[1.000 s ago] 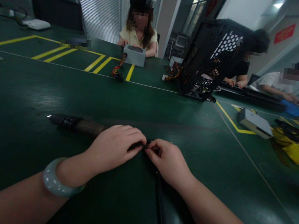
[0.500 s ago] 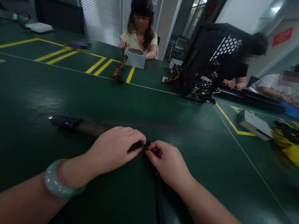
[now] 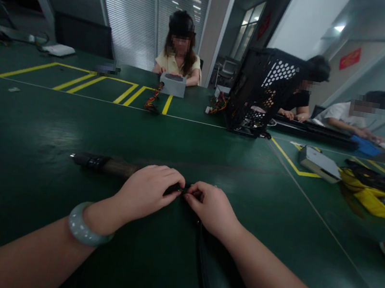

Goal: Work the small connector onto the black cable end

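An electric screwdriver (image 3: 115, 167), long and dark with a bright metal tip, lies across the green table with its tip to the left. My left hand (image 3: 150, 191) is wrapped over its rear end, fingers closed. My right hand (image 3: 213, 208) pinches the end of a black cable (image 3: 202, 267), which trails down to the bottom edge of the view. Thumbs and fingertips of both hands almost touch at the small dark joint between screwdriver and cable. Whether the plug is seated there is hidden by the fingers.
Across the green table (image 3: 72, 120), a person handles a grey power supply (image 3: 172, 85) with coloured wires. A black computer case (image 3: 259, 93) stands to its right, with two people beyond. Farther right are a silver box (image 3: 320, 164) and a yellow and black bag (image 3: 377, 200).
The head view has shifted, so the background sits a little lower. Both hands keep their grips, fingertips still together at the joint.
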